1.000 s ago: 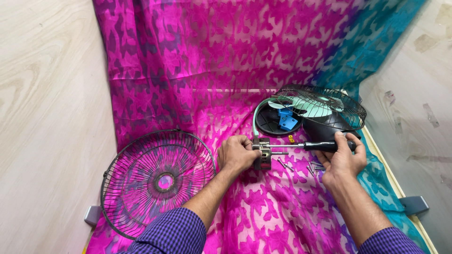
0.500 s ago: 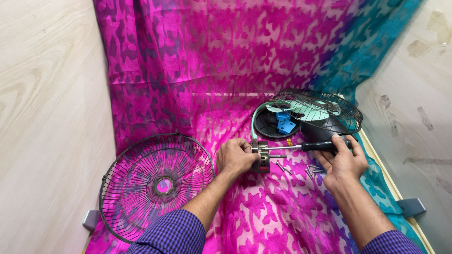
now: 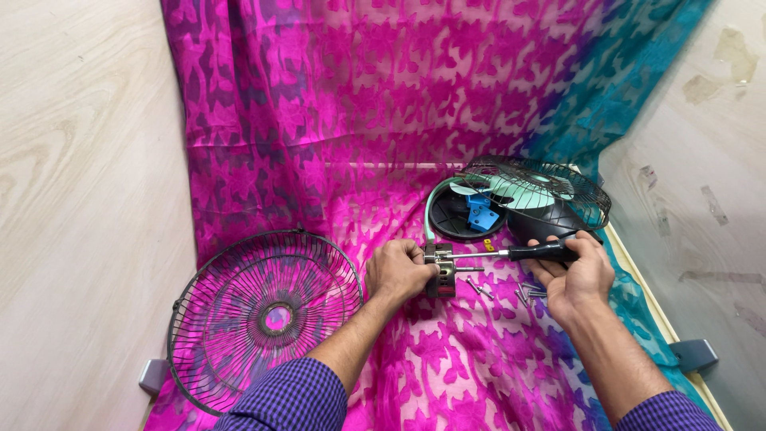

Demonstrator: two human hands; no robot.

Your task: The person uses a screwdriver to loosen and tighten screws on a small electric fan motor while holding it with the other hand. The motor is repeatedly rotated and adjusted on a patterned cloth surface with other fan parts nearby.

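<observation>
Your left hand (image 3: 401, 271) is closed around the small fan motor (image 3: 440, 271), pinning it upright on the pink cloth (image 3: 319, 120) near the middle of the work area. Your right hand (image 3: 576, 275) has its fingers wrapped round the black handle of the screwdriver (image 3: 527, 253); the shaft lies level and its tip meets the top of the motor.

Progress, judged from layout: the fan is already apart. The front grille (image 3: 263, 315) lies flat to the left, clear of the motor. The rear grille (image 3: 542, 191), with the pale green blade inside it, sits behind your right hand, a blue plastic part (image 3: 479, 214) just beside it. Several loose screws (image 3: 523, 294) rest on the cloth between your hands, so some fasteners are out. Whether the one under the tip is loose or tight cannot be told.

Obstacles: the loose screws lie close under your right wrist. The rear grille crowds the handle from behind.
</observation>
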